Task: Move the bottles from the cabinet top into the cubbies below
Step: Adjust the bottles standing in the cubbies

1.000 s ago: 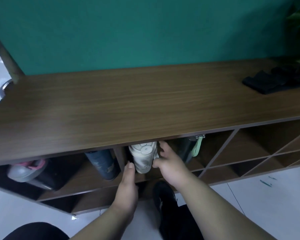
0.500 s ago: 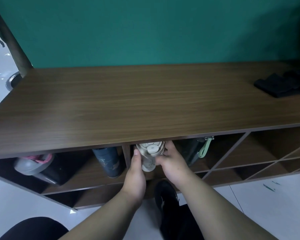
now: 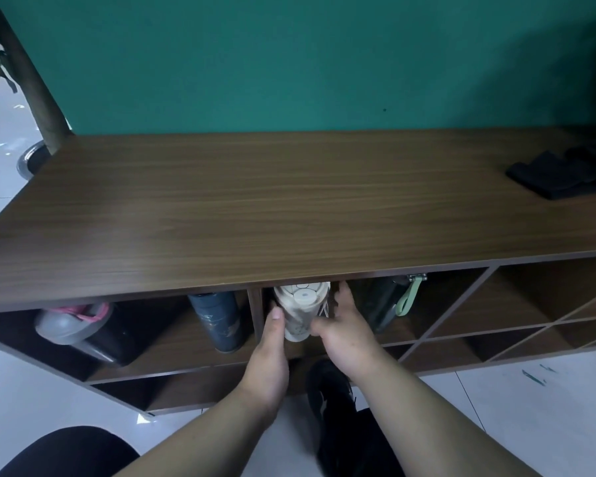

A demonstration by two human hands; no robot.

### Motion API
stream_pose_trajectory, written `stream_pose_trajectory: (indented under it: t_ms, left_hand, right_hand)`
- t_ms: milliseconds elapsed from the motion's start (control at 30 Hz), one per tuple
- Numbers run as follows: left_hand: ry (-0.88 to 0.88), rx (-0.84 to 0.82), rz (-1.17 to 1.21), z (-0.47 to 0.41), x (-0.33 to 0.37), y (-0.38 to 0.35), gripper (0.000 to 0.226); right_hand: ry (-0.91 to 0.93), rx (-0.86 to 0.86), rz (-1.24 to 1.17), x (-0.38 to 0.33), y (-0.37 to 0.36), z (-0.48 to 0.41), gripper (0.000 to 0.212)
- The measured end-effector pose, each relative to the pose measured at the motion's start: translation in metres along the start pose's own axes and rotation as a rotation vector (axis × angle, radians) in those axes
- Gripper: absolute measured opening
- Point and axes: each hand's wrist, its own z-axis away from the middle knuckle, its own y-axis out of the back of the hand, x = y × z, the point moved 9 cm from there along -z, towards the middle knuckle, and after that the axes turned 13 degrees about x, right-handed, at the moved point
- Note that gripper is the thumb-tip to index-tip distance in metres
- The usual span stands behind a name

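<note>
A cream bottle [image 3: 299, 309] with a white lid stands in a middle cubby under the wooden cabinet top [image 3: 289, 208]. My left hand [image 3: 267, 352] presses its left side with the thumb up. My right hand [image 3: 346, 333] grips its right side. Left of the divider stands a dark blue bottle [image 3: 218, 320]. Further left a black bottle with a grey lid and pink strap [image 3: 74, 327] lies tilted. To the right a dark bottle with a pale green loop [image 3: 386, 302] leans in its cubby, partly behind my right hand.
A folded black cloth [image 3: 561, 173] lies at the right end of the cabinet top. Diagonal-walled cubbies [image 3: 516, 311] open to the right. A green wall rises behind. A dark pole on a metal base [image 3: 31, 156] stands at the left. My black shoe [image 3: 331, 390] rests on the white floor.
Both hands have closed in on the cream bottle, and it now stands more upright and deeper under the cabinet top. The view has shifted slightly.
</note>
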Motion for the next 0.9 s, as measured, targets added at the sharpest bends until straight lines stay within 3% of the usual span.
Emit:
stream_pose_trajectory:
  t_ms: [67, 167, 200, 367, 533, 667, 767, 900]
  left_hand:
    - [0.124, 0.02, -0.012, 0.002, -0.012, 0.018, 0.03]
    - [0.256, -0.006, -0.065, 0.017, -0.02, 0.063, 0.044]
    - [0.239, -0.007, -0.112, 0.024, -0.013, 0.079, 0.048]
    - [0.126, 0.192, -0.073, 0.017, 0.024, 0.148, 0.056]
    - [0.007, 0.195, -0.065, 0.001, 0.046, 0.158, 0.06]
    - [-0.041, 0.139, -0.049, -0.013, 0.053, 0.152, 0.051]
    - [-0.057, 0.087, -0.063, -0.016, 0.055, 0.142, 0.032]
    - [-0.088, 0.046, -0.069, -0.014, 0.06, 0.132, 0.034]
  right_hand:
    - [-0.13, 0.019, 0.187, 0.013, 0.006, 0.008, 0.083]
    - [-0.128, -0.111, 0.383, 0.016, -0.006, 0.031, 0.022]
    - [-0.108, -0.176, 0.409, 0.015, -0.017, 0.043, 0.021]
    - [-0.04, -0.393, 0.243, 0.003, -0.088, 0.08, 0.081]
    - [-0.008, -0.275, 0.07, -0.016, -0.12, 0.065, 0.107]
    - [0.015, -0.186, -0.034, -0.029, -0.141, 0.058, 0.11]
    - [0.056, -0.121, -0.075, -0.035, -0.148, 0.05, 0.102]
    - [0.064, -0.08, -0.061, -0.032, -0.15, 0.043, 0.095]
